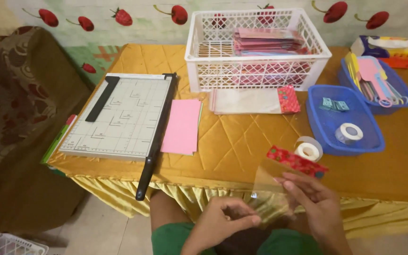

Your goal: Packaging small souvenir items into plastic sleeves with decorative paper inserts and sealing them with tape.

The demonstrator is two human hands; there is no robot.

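Both hands, the left hand [223, 222] and right hand [315, 200], pinch with fingers a clear plastic bag [279, 177], which looks light, limp and slippery, best held at its edges.

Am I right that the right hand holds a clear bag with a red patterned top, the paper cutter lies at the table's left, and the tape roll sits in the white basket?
Not quite: the head view shows the tape roll in the nearer blue tray, not the white basket. The right hand does hold the clear bag, and the paper cutter lies at the table's left.
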